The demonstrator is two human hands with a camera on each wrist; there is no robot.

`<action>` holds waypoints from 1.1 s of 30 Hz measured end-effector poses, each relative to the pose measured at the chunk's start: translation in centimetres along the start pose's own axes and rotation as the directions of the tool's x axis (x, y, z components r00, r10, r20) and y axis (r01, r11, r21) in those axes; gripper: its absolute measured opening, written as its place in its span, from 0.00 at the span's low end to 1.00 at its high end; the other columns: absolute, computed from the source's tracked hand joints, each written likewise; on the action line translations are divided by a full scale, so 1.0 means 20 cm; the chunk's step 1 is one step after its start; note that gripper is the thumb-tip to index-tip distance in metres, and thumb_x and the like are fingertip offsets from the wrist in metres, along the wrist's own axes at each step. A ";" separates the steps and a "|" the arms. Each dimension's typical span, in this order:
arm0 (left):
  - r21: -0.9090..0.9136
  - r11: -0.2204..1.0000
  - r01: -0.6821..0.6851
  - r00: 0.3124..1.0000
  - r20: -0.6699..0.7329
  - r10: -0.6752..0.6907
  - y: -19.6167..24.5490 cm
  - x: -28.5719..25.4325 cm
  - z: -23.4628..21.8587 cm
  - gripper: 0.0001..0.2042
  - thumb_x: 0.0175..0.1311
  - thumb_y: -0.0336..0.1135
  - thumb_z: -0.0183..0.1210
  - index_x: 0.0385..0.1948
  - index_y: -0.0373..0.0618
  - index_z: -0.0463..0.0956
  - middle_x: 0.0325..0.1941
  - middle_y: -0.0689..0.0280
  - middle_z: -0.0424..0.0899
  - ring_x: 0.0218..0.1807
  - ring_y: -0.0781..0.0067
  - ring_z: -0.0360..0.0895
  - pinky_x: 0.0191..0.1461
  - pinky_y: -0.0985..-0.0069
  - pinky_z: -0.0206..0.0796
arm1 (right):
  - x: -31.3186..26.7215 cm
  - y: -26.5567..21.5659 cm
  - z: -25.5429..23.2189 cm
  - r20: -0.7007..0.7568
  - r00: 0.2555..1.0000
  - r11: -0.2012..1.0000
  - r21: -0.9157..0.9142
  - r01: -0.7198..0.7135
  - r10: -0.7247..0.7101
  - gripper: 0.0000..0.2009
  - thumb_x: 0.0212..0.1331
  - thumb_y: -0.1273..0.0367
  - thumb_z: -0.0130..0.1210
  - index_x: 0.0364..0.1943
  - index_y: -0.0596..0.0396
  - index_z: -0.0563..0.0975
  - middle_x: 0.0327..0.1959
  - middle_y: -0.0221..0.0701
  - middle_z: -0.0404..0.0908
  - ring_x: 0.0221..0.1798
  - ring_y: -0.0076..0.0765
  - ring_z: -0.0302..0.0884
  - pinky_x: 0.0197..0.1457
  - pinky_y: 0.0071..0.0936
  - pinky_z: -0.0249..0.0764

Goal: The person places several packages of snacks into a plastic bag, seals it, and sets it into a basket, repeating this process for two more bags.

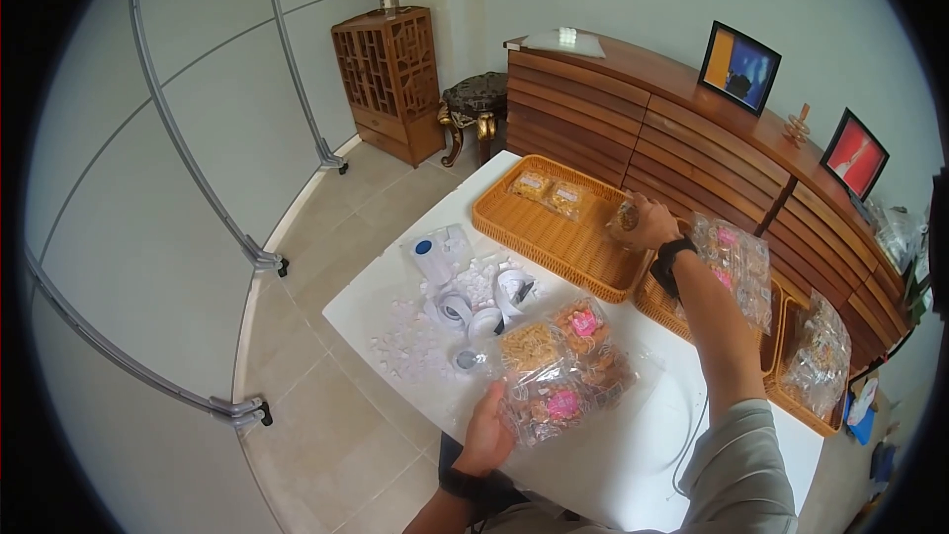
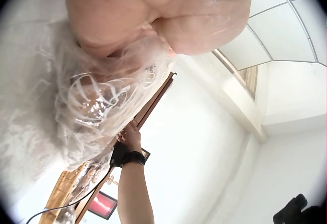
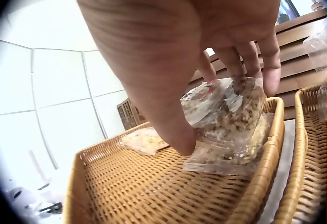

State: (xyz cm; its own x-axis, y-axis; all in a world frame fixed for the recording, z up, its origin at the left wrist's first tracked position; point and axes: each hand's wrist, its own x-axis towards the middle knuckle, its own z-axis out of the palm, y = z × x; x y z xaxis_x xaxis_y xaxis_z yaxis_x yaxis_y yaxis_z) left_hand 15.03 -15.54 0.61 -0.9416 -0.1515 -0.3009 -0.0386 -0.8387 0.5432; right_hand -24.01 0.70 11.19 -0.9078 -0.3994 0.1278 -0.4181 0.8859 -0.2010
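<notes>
My right hand [image 1: 649, 222] pinches a clear packet of brown, crumbly snack [image 3: 237, 104] between thumb and fingers at the right end of a wicker tray [image 1: 554, 254]. Beneath it in the right wrist view lies another clear packet [image 3: 225, 157] with paler contents, inside the tray's rim. Two yellowish packets [image 1: 565, 199] lie at the tray's far left end. Near the table's front, my left hand [image 1: 487, 435] grips the edge of a clear plastic bag [image 2: 97, 101] of several snack packets, some with pink labels [image 1: 563, 404]. Plastic hides part of its fingers.
White label rolls [image 1: 484, 321], a blue-ended roll [image 1: 432, 259] and scattered white bits [image 1: 405, 336] cover the left of the white table [image 1: 633, 475]. More wicker trays [image 1: 803, 413] with bagged packets [image 1: 732, 262] stand to the right. Behind is a wooden cabinet [image 1: 573, 94].
</notes>
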 end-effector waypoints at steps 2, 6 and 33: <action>-0.016 1.000 0.016 1.000 -0.002 -0.016 -0.01 0.01 -0.02 0.23 0.79 0.50 0.41 0.65 0.45 0.64 0.61 0.59 0.76 0.60 0.60 0.76 0.63 0.57 0.69 | 0.05 0.03 0.03 -0.013 1.000 0.999 -0.040 -0.019 0.018 0.46 0.41 0.41 0.67 0.64 0.54 0.70 0.59 0.44 0.77 0.67 0.51 0.69 0.67 0.43 0.71; -0.081 0.997 0.000 0.999 -0.045 -0.004 0.01 0.00 0.03 0.21 0.79 0.45 0.43 0.62 0.40 0.67 0.58 0.57 0.78 0.55 0.59 0.79 0.60 0.59 0.71 | 0.12 0.05 0.05 0.143 0.987 0.996 -0.057 -0.066 0.074 0.47 0.41 0.39 0.66 0.64 0.56 0.71 0.60 0.47 0.77 0.66 0.51 0.71 0.66 0.42 0.72; -0.048 0.999 -0.008 0.999 -0.054 0.005 0.03 -0.01 0.07 0.22 0.79 0.45 0.42 0.64 0.41 0.65 0.61 0.58 0.76 0.58 0.60 0.77 0.62 0.61 0.71 | 0.25 0.14 0.20 0.368 0.903 0.970 0.017 -0.244 0.221 0.61 0.21 0.34 0.74 0.67 0.56 0.70 0.67 0.56 0.68 0.74 0.65 0.55 0.73 0.53 0.58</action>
State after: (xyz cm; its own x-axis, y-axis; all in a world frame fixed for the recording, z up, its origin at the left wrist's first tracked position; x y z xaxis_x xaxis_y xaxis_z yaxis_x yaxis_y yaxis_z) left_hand 14.73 -15.26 1.96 -0.9221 -0.1841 -0.3404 -0.0153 -0.8616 0.5074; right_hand -29.91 0.13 7.36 -0.9243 -0.2518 -0.2868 -0.1843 0.9525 -0.2423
